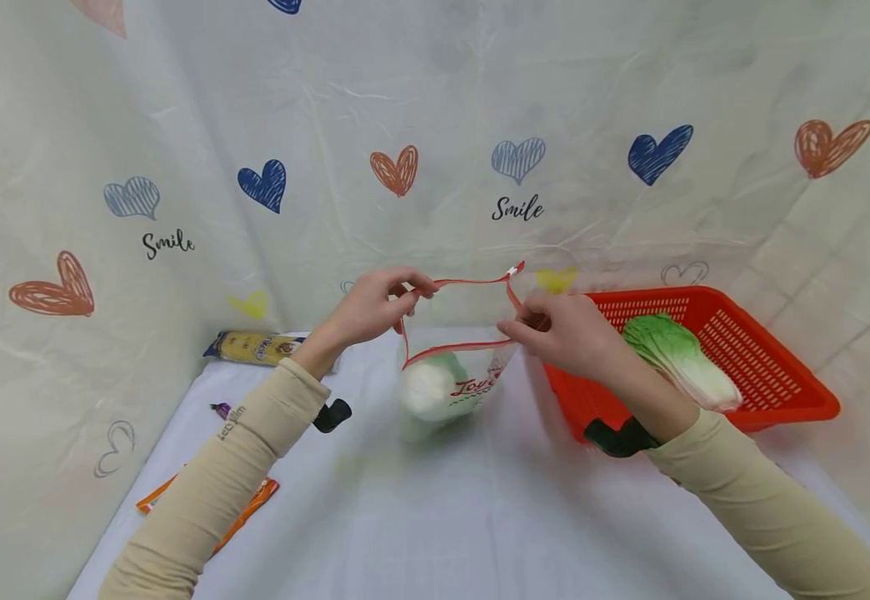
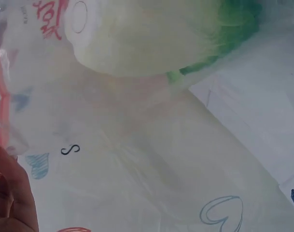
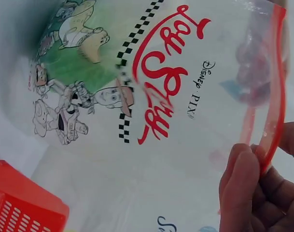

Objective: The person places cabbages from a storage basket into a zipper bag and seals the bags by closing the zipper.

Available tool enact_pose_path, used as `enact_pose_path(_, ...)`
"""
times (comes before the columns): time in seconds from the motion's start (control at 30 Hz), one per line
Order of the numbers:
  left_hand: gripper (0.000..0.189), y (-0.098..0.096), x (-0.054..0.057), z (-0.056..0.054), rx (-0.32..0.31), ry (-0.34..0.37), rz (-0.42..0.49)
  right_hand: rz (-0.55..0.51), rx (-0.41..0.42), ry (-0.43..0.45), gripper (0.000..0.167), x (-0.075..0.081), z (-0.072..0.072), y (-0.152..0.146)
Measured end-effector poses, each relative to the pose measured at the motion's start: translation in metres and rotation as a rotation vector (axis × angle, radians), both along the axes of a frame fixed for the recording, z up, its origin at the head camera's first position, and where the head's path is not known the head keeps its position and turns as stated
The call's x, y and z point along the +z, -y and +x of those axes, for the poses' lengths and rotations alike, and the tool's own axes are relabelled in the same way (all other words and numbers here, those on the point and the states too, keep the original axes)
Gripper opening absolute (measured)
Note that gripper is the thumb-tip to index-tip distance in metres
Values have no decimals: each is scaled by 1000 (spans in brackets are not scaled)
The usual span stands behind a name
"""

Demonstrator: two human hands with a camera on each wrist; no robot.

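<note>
A clear zip bag (image 1: pixel 472 385) with a red-edged mouth and red lettering hangs between my hands, its mouth spread wide. Inside, low in the bag, lies a white and green cabbage (image 1: pixel 429 390), seen through the film. My left hand (image 1: pixel 382 304) pinches the rim at its left side. On the right side my right hand (image 1: pixel 566 329) pinches the same rim between thumb and fingers. Cartoon figures and red lettering show on the bag (image 3: pixel 171 116) in the right wrist view. The left wrist view shows the cabbage (image 2: pixel 137 38) blurred through the plastic.
At the right stands a red perforated basket (image 1: pixel 810 404) holding another leafy cabbage (image 1: pixel 678 358). A yellow package (image 1: pixel 251 347) lies at the back left. An orange-edged packet (image 1: pixel 255 504) and a small purple item (image 1: pixel 221 409) lie partly behind the left sleeve. A heart-printed curtain backs the white table.
</note>
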State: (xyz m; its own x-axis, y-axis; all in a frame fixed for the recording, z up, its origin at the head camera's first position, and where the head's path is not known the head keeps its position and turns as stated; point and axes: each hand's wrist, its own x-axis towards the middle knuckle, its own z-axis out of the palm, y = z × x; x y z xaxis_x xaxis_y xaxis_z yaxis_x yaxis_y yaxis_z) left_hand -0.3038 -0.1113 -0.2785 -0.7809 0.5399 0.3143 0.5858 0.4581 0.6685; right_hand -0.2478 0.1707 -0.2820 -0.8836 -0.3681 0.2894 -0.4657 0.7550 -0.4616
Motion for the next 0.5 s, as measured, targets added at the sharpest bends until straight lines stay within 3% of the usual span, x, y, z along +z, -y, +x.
enact_pose_path(0.1,26,1,0,1,12,1,-19,-23,-32,96,23,2,3,-1)
enact_pose_path(0.2,25,-1,2,3,13,23,-44,-62,-3,220,15,4,4,-1)
enact_pose_path(0.33,29,-6,6,3,112,25,-32,-182,22,332,12,8,-4,3)
enact_pose_path(0.4,32,-8,9,0,187,-29,-7,-251,7,344,13,9,-11,7)
enact_pose_path(0.5,34,-12,14,-3,275,-215,-5,-358,-15,294,15,5,-19,14)
